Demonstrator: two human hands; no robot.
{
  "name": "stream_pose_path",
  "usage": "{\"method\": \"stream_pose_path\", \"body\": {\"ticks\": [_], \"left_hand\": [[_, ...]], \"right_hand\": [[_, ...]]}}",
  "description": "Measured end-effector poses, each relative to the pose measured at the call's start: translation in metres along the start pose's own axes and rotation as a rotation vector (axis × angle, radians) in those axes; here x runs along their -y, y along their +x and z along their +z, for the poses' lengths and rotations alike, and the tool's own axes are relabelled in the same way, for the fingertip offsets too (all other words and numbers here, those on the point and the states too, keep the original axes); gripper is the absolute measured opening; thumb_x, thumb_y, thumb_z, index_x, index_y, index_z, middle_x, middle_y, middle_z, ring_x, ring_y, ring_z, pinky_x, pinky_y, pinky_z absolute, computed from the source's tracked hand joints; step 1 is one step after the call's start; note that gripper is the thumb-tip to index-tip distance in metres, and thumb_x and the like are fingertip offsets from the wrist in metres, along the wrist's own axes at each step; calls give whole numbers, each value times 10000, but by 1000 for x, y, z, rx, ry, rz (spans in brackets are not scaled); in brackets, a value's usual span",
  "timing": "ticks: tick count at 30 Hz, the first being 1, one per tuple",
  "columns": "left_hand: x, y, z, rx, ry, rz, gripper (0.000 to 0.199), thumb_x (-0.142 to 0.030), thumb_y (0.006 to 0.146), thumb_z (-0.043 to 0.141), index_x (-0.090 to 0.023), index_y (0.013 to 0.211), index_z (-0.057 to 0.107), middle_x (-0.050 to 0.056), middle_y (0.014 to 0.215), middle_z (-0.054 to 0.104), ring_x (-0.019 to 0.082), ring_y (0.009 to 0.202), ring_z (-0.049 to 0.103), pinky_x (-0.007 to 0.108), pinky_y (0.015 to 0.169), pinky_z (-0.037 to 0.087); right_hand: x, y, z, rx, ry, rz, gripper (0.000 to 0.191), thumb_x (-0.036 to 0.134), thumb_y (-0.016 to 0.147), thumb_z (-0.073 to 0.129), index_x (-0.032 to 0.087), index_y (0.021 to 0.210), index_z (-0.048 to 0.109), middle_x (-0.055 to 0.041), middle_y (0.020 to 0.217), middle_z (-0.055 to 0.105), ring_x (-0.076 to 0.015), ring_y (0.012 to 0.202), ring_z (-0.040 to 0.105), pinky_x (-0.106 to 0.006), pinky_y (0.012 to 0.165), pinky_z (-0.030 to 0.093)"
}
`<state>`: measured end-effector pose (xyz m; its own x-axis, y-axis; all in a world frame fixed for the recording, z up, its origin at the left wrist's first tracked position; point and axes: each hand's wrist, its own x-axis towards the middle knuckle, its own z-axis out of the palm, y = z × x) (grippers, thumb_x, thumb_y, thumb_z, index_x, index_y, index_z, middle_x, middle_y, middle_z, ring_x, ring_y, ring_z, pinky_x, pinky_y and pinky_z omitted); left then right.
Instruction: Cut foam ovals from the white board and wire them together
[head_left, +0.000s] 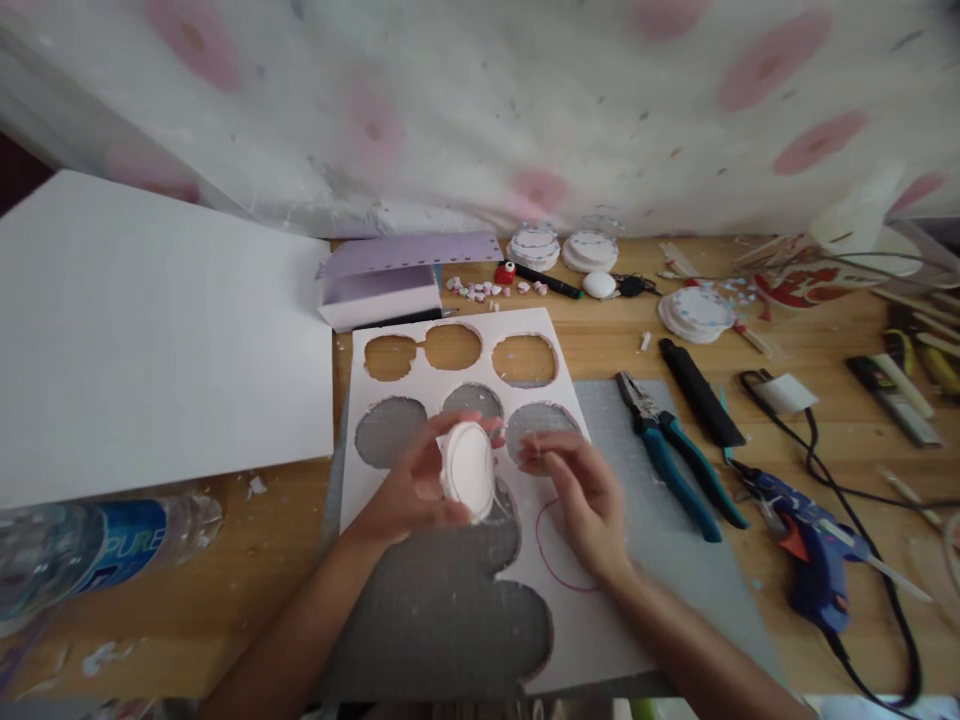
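Note:
My left hand (420, 480) grips a round white disc (469, 472) by its edges, with its flat face turned towards me. The disc looks like foam board, perhaps several layers thick. To its right, my right hand (589, 500) is apart from the disc, its fingers curled and thumb drawn in. Whatever it may pinch is too small and blurred to name. Beneath both hands lies a white foam board sheet (442, 376) with several round holes cut out. A pink circle (541, 540) is drawn on it. Under the sheet is a grey cutting mat (420, 620).
Pliers (667, 450), a black-handled cutter (697, 390) and a blue glue gun (810, 560) lie right. Stacked white discs (696, 312) stand behind, near a purple box (382, 297). Left are a large white board (165, 340) and a water bottle (112, 545).

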<state>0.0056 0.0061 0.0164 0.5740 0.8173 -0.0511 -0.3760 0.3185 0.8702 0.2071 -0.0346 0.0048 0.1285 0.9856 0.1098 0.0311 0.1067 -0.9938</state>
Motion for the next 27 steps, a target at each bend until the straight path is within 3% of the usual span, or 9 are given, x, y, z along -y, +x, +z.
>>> {"method": "stream_pose_path", "body": {"ticks": [2,3,5,7,9,12,16,21,27], "left_hand": [[1,0,1,-83,6,21,692,-236,672,828,-361,1266,495,75,1422,495,313,1256,525,481,1022,449],[2,0,2,-111,15,22,690,-199,673,822,-361,1256,489,71,1413,498,307,1239,541,481,1015,461],[5,1,3,-142,20,32,691,-164,666,821,-339,1240,478,78,1391,508,308,1223,553,485,1009,468],[9,0,6,-136,0,43,701,-166,665,824,-317,1244,458,93,1381,511,320,1226,549,493,1006,465],[13,-1,9,-105,-25,49,710,-175,669,825,-311,1252,444,101,1382,510,327,1237,540,489,1004,462],[17,-2,12,-31,-69,32,678,-199,711,803,-315,1268,434,111,1411,485,318,1259,522,456,997,464],[15,-3,13,18,-103,21,627,-245,759,774,-295,1282,431,138,1411,483,300,1241,541,399,963,481],[12,-3,14,73,-139,21,634,-263,748,787,-296,1280,444,147,1423,466,326,1248,528,343,837,535],[16,-2,14,120,-202,-9,653,-263,727,807,-312,1282,465,134,1426,464,329,1224,549,407,883,530]], "right_hand": [[7,-6,-5,-147,-216,-360,111,195,901,539,233,959,626,-46,925,615,-182,855,598,-336,751,506],[10,-9,-7,-143,-311,-514,128,158,871,557,233,956,616,-43,906,605,-179,837,592,-332,737,508],[12,-16,-8,1,-453,-731,204,113,839,567,226,1005,604,-54,910,620,-174,806,598,-323,704,527],[10,-21,-4,170,-535,-832,293,86,847,556,201,1114,587,-89,988,656,-177,822,624,-316,693,550],[7,-23,2,220,-581,-829,379,67,862,551,164,1228,548,-136,1083,670,-194,889,651,-316,708,564],[3,-20,8,195,-587,-753,429,59,883,547,161,1298,520,-147,1108,678,-209,943,660,-317,724,566],[4,-16,7,221,-504,-744,393,48,892,536,174,1263,563,-107,972,689,-190,821,651,-313,667,542],[6,-18,4,214,-494,-750,390,16,873,530,164,1227,596,-91,930,663,-194,825,598,-332,688,517],[6,-21,4,202,-479,-757,353,47,907,511,176,1220,610,-74,915,655,-196,839,565,-335,712,503]]}}
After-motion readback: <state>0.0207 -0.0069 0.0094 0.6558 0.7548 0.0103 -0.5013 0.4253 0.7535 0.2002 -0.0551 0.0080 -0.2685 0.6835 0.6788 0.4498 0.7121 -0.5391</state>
